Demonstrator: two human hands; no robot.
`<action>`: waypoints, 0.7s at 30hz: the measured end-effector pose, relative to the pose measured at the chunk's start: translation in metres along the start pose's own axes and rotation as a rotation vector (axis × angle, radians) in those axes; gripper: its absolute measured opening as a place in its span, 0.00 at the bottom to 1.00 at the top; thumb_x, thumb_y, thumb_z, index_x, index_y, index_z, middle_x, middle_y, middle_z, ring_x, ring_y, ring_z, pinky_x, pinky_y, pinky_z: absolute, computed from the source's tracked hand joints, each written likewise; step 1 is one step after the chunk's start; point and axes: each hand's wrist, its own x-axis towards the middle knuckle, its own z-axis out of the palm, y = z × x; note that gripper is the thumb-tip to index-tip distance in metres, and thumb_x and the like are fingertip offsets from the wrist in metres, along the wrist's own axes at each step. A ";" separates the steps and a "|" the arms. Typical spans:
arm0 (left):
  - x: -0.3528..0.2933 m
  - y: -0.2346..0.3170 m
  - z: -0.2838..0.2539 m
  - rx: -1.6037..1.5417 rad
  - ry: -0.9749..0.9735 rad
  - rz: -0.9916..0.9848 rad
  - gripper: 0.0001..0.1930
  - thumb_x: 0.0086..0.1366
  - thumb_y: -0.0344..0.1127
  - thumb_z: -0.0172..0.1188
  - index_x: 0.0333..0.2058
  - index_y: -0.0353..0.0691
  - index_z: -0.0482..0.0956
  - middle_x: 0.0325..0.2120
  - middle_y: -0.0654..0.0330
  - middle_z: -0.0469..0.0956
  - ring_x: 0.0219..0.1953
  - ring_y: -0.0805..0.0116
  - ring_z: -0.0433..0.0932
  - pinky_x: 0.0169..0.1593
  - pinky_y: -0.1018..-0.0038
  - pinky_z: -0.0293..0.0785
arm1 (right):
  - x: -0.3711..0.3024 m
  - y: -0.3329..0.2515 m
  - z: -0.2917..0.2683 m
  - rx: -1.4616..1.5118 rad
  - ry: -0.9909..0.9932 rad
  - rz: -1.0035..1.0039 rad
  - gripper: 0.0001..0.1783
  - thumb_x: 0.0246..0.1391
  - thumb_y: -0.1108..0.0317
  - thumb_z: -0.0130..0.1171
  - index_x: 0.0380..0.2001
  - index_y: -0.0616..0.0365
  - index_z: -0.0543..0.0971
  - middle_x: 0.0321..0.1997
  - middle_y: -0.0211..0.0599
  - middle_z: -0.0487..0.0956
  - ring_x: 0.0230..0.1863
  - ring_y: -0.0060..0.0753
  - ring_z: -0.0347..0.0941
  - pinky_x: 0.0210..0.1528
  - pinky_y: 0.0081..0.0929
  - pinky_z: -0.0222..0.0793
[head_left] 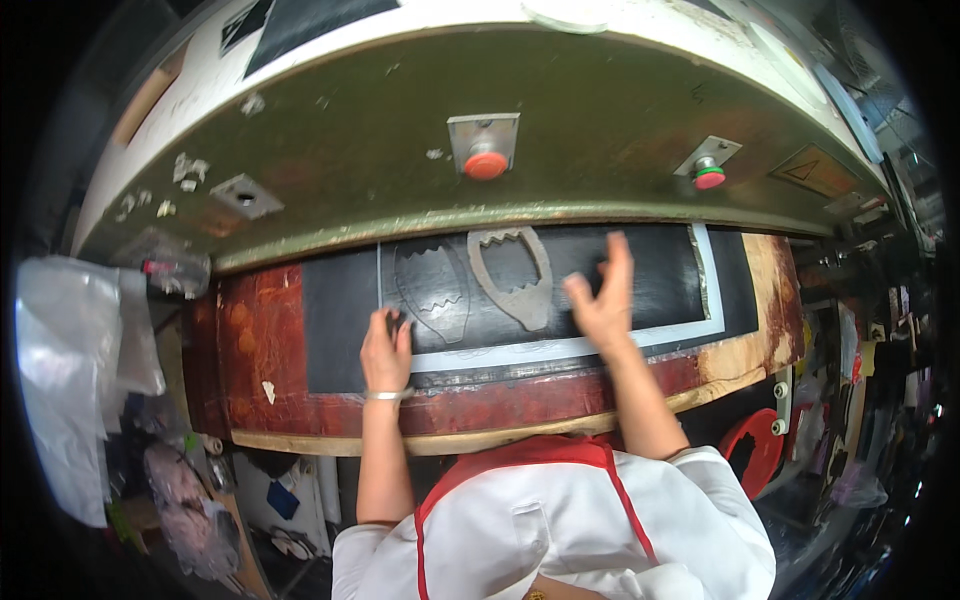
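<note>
A glossy black sheet [590,262] lies on a larger dark sheet, with pale strips along its lower and right sides. On it stands a grey, closed-loop cutting die [485,275] with a zigzag upper end. Left of the die, a matching outline [435,300] is marked in the sheet. My left hand [385,352], with a bracelet at the wrist, has its fingers bent together at the sheet's lower left edge. My right hand [608,305] hovers over the sheet right of the die, thumb and fingers spread, holding nothing.
A green machine beam [380,130] spans just behind the sheet, bearing a red button [486,165] and a green-rimmed red button [709,177]. The worn reddish board [260,335] lies underneath. Clear plastic bags [65,380] hang at the left; a red round container [755,450] sits lower right.
</note>
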 end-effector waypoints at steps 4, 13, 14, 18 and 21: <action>-0.019 0.012 -0.019 0.185 -0.037 0.119 0.04 0.60 0.28 0.59 0.34 0.35 0.79 0.28 0.51 0.77 0.30 0.47 0.76 0.35 0.60 0.72 | 0.100 0.028 -0.076 -0.353 0.595 -0.076 0.39 0.64 0.59 0.45 0.67 0.72 0.43 0.70 0.65 0.47 0.71 0.62 0.44 0.71 0.46 0.38; 0.008 0.003 0.036 0.255 0.026 0.233 0.05 0.60 0.29 0.59 0.34 0.38 0.81 0.23 0.54 0.79 0.25 0.55 0.77 0.32 0.64 0.70 | 0.140 0.047 -0.060 -0.336 0.639 -0.130 0.49 0.60 0.49 0.50 0.67 0.72 0.38 0.71 0.68 0.36 0.73 0.62 0.30 0.71 0.51 0.28; 0.012 0.003 0.036 0.269 0.020 0.272 0.05 0.60 0.29 0.59 0.34 0.38 0.81 0.23 0.53 0.79 0.26 0.55 0.77 0.32 0.64 0.70 | 0.140 0.050 -0.063 -0.335 0.642 -0.137 0.50 0.60 0.49 0.50 0.67 0.72 0.38 0.71 0.68 0.36 0.73 0.62 0.30 0.71 0.51 0.28; 0.007 0.007 0.031 0.283 0.031 0.270 0.05 0.59 0.29 0.60 0.34 0.39 0.82 0.26 0.53 0.81 0.26 0.56 0.78 0.32 0.65 0.70 | 0.122 0.050 -0.072 -0.338 0.513 -0.096 0.49 0.59 0.52 0.54 0.67 0.71 0.39 0.71 0.66 0.38 0.73 0.62 0.33 0.72 0.49 0.30; 0.000 0.006 0.032 0.238 0.068 0.246 0.05 0.58 0.29 0.61 0.33 0.39 0.82 0.27 0.53 0.82 0.26 0.57 0.78 0.32 0.64 0.70 | 0.061 0.037 -0.058 -0.048 0.357 0.105 0.48 0.57 0.60 0.58 0.68 0.68 0.40 0.70 0.64 0.49 0.71 0.56 0.46 0.71 0.42 0.40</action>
